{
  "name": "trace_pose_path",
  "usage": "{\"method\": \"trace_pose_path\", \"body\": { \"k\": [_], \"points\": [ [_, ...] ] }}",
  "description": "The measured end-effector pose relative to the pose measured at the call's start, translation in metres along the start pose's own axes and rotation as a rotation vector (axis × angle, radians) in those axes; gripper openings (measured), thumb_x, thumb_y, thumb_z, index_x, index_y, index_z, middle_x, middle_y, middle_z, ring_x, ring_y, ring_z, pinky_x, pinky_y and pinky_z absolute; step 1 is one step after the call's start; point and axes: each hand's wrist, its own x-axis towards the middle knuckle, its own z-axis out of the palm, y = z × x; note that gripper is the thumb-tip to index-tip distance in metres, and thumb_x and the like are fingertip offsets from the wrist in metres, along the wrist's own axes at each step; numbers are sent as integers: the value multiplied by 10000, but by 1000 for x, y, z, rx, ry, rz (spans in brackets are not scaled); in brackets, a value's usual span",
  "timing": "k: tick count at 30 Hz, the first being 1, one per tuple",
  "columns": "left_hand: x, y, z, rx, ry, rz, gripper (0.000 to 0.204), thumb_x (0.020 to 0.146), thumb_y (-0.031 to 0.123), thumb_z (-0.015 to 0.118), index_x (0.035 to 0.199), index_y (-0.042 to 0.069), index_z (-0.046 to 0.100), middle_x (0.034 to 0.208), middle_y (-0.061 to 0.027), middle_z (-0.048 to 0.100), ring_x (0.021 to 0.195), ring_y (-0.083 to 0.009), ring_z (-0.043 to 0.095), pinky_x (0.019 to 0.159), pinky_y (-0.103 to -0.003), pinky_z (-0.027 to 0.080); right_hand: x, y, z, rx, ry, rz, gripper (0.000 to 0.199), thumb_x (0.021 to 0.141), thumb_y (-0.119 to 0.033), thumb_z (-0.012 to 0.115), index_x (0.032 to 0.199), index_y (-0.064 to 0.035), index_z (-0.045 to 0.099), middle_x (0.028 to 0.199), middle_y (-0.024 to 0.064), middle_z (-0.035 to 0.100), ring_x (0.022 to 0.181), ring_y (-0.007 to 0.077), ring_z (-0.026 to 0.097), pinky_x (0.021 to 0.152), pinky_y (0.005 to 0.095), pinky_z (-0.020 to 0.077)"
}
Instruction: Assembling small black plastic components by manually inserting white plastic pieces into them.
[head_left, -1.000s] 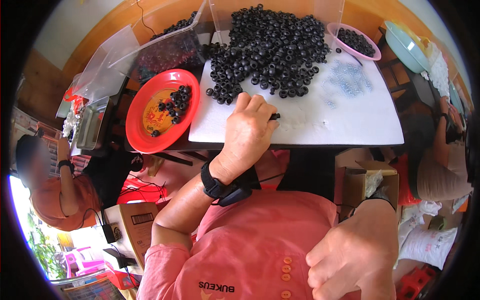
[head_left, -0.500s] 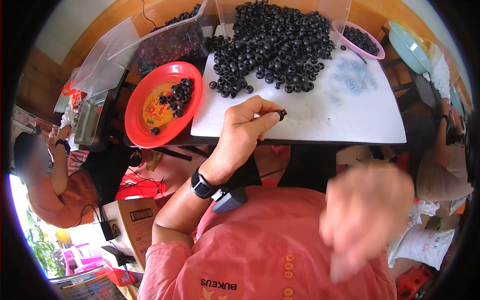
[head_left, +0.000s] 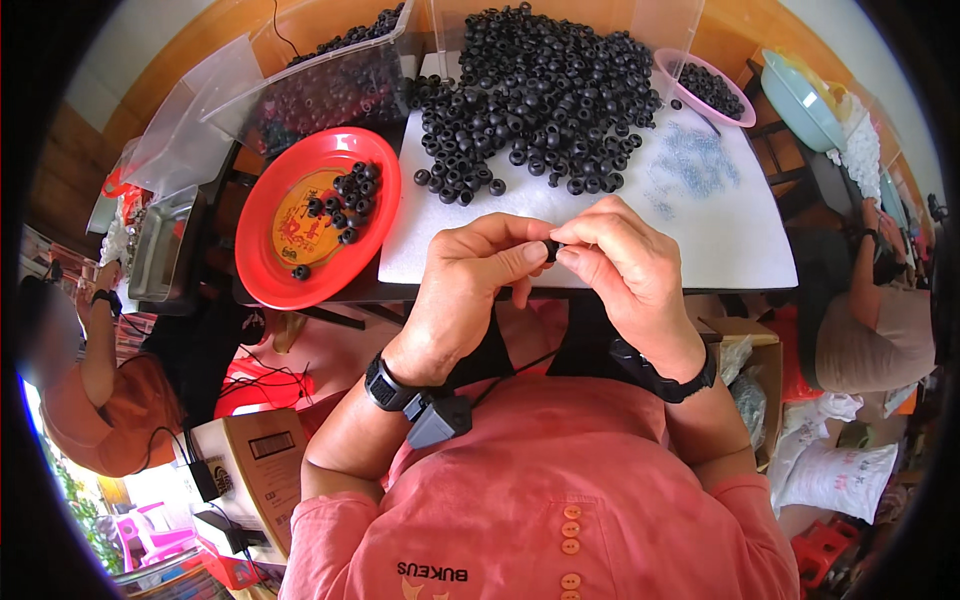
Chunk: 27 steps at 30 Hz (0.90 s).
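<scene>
My left hand [head_left: 462, 280] pinches a small black bead [head_left: 551, 251] between thumb and fingertips, just past the near edge of the white foam sheet [head_left: 440, 240]. My right hand [head_left: 632, 268] meets it there, thumb and forefinger closed together against the bead. Whatever those right fingertips hold, if anything, is too small to see. Beyond both hands a big heap of black beads [head_left: 545, 95] with wide holes covers the far part of the sheet. To its right lie scattered tiny clear-blue pieces [head_left: 695, 165].
At the left a red plate [head_left: 262, 275] carries several black beads. Behind it stands a clear plastic bin [head_left: 330, 100] of beads. A pink bowl [head_left: 745, 118] of small black pieces sits at the far right, near a pale green basin [head_left: 805, 105]. Other people work at both sides.
My right hand has come up from the lower right, where it was blurred, to meet the left at the bead. My left hand still pinches the bead.
</scene>
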Motion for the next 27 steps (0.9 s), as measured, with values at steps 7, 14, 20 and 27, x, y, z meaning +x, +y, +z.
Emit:
{"method": "trace_pose_path", "body": {
  "k": [7, 14, 20, 27],
  "points": [
    [-1, -6, -4, 32, 58, 8, 144, 910, 15, 695, 1044, -32, 671, 861, -60, 676, 631, -102, 559, 588, -235, 457, 1, -3, 2, 100, -49, 123, 114, 858, 51, 668, 953, -5, 639, 833, 90, 625, 710, 197, 624, 617, 296, 488],
    [-3, -18, -1, 506, 81, 397, 122, 916, 38, 685, 1031, -3, 676, 804, -16, 644, 589, -62, 538, 549, -204, 443, -3, -6, 12, 328, 21, 420, 112, 875, 53, 662, 963, 5, 612, 853, 39, 649, 763, 85, 595, 678, 244, 490],
    [1, -8, -9, 139, 76, 63, 115, 928, 60, 676, 1016, -12, 690, 805, -22, 657, 563, -59, 531, 498, -203, 393, 0, 2, 6, 223, 117, 299, 154, 871, 50, 670, 995, -1, 593, 889, 40, 650, 780, 89, 605, 709, 245, 504],
    [1, -5, -9, 129, 72, 53, 180, 944, 18, 629, 1090, -76, 675, 896, -106, 678, 659, -106, 583, 513, -223, 460, 12, 29, 13, -251, 36, 52, 291, 752, 95, 652, 1004, -50, 632, 883, 118, 644, 804, 306, 659, 706, 384, 525]
  ]
}}
